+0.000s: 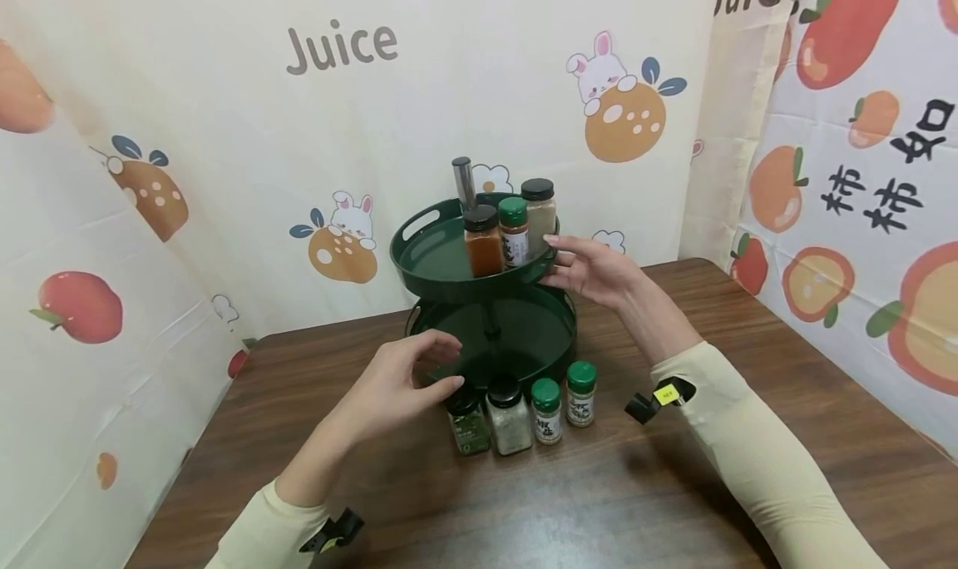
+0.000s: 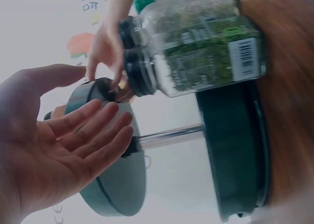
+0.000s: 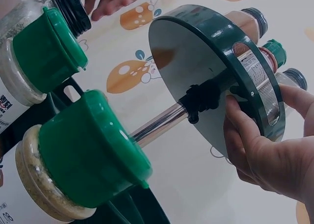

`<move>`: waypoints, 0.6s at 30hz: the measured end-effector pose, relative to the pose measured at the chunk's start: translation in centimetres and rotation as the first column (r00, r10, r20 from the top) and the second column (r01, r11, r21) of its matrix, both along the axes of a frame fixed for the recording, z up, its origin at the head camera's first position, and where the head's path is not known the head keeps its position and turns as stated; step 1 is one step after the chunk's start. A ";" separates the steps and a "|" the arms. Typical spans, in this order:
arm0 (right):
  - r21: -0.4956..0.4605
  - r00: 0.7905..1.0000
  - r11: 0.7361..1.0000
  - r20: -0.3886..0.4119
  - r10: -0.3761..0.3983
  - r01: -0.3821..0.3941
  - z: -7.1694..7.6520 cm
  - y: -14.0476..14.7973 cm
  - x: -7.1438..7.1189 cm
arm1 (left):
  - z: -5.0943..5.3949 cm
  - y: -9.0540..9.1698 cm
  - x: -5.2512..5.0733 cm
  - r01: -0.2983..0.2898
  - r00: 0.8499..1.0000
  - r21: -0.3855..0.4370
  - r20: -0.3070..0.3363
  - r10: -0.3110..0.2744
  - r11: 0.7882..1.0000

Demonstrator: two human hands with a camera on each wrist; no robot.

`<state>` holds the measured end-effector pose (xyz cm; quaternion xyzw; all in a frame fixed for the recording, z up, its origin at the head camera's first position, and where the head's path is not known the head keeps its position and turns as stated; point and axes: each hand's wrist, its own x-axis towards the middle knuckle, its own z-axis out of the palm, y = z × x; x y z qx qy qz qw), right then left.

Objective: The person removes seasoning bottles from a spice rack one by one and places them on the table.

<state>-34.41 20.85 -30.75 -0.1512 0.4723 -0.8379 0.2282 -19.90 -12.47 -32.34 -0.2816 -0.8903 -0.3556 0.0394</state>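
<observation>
Left hand [image 1: 407, 378] empty, fingers relaxed, near herb jar [image 1: 470, 432]. Upper tray [image 1: 437, 253] sits above lower tray [image 1: 524, 328], carries orange jar [image 1: 485, 254], red-and-green shaker [image 1: 515, 244], beige jar [image 1: 542, 220], all upright. Herb jar, pale jar [image 1: 510, 427], two green-capped bottles [image 1: 547, 426] stand on table [image 1: 254, 394] in front of lower tray. Right hand [image 1: 591, 274] grips upper tray's right rim, beside beige jar.

Three jars [image 1: 514, 243] on upper tray [image 1: 441, 253], right side; lower tray [image 1: 527, 328] beneath; four jars [image 1: 511, 429] before it on table [image 1: 524, 511].
</observation>
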 end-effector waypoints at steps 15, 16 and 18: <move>-0.005 1.000 1.000 0.003 -0.004 0.004 -0.1 0.1 -0.1 | 4.9 1.5 -1.5 -0.061 0.986 0.248 -0.133 0.096 0.967; -0.004 1.000 1.000 0.004 -0.002 0.002 -0.1 0.1 -0.2 | 5.3 1.6 -1.6 -0.064 0.985 0.262 -0.140 0.104 0.963; -0.002 1.000 1.000 0.003 -0.001 0.001 -0.2 0.1 -0.2 | 5.9 1.8 -1.9 -0.060 0.983 0.291 -0.152 0.108 0.955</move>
